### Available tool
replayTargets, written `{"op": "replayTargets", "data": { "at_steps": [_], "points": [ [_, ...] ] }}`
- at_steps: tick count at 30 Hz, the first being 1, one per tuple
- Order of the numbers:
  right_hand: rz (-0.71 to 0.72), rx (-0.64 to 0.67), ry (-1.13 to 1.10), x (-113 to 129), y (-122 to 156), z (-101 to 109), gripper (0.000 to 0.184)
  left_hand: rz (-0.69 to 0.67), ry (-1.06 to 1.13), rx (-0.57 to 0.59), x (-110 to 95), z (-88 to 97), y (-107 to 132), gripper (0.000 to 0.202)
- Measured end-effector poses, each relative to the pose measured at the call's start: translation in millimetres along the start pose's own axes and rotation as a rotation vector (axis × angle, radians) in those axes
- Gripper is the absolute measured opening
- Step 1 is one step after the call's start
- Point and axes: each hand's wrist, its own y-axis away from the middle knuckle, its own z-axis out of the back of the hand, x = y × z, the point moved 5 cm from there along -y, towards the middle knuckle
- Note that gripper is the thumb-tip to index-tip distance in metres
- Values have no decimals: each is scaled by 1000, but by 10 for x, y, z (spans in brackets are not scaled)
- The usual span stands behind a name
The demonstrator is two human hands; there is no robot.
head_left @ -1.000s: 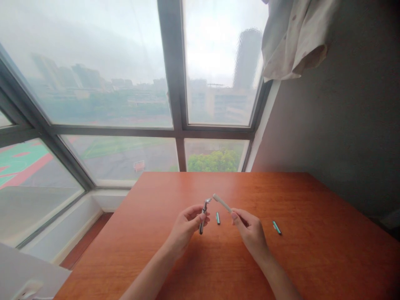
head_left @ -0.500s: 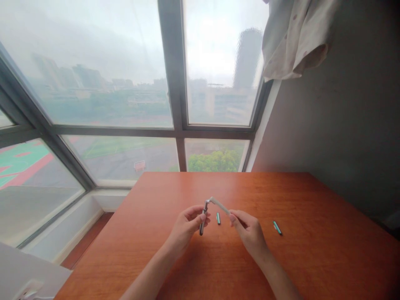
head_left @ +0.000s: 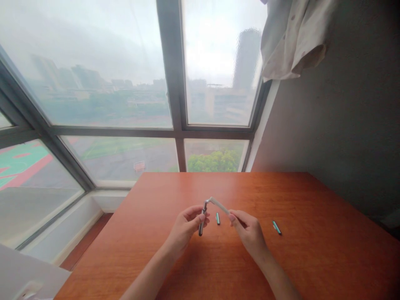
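My left hand [head_left: 186,227] is closed around a slim grey razor handle [head_left: 202,221], held upright above the orange wooden table [head_left: 312,250]. My right hand [head_left: 248,231] pinches a pale, narrow cartridge piece [head_left: 219,204] by its lower end. The upper tip of that piece touches the top of the handle, so the two form an inverted V. A small teal cartridge [head_left: 218,218] lies on the table between my hands. A second teal cartridge [head_left: 276,227] lies to the right of my right hand.
A large window with dark frames [head_left: 176,133] runs behind the table's far edge. A grey wall [head_left: 343,125] borders the right side, with a pale cloth [head_left: 290,37] hanging at the top. A white object [head_left: 28,283] sits at the lower left.
My right hand has brought the pale piece leftward until its tip meets the top of the handle. One second ago a gap lay between them. My left hand has stayed nearly still.
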Motion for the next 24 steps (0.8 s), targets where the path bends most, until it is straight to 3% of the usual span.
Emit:
{"op": "replayTargets", "data": {
  "at_steps": [24],
  "points": [
    [-34,-38,-5,16,-10,19,35,1,-23,-47,-39,-12,14,32]
  ]
}}
